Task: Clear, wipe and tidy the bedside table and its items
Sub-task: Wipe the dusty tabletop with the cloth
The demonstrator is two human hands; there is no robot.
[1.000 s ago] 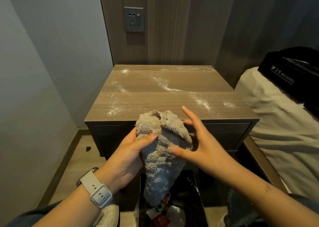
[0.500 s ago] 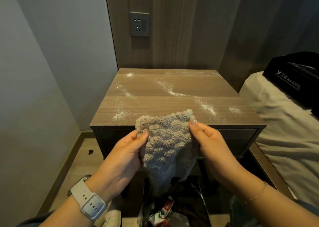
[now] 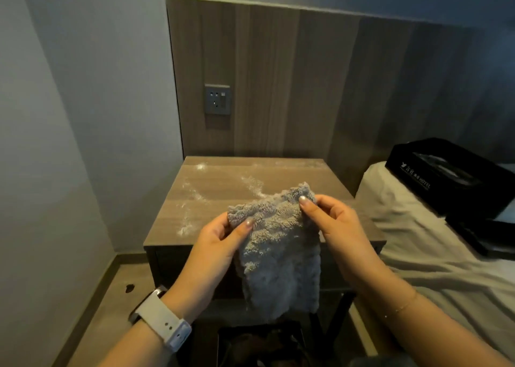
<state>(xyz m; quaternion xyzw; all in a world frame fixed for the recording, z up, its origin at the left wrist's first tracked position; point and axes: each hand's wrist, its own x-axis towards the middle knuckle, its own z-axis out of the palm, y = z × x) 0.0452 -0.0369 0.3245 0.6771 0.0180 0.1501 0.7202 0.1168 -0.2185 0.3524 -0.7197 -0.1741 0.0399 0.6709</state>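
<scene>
A grey fluffy cloth (image 3: 278,255) hangs spread out in front of the wooden bedside table (image 3: 223,182). My left hand (image 3: 220,244) pinches its upper left corner and my right hand (image 3: 334,221) pinches its upper right corner. White powder (image 3: 192,193) is scattered in streaks over the table top. The cloth and my hands hide the table's front middle and part of its drawer front.
A bed with a pale sheet (image 3: 434,255) lies to the right, with a black hotel box (image 3: 446,177) on it. A dark bin (image 3: 264,344) stands on the floor below the cloth. A wall socket (image 3: 217,99) sits above the table; a grey wall runs along the left.
The cloth was bunched in my hands, then opened out flat between both hands. My hands rose and the view tilted upward, showing more of the wall panel.
</scene>
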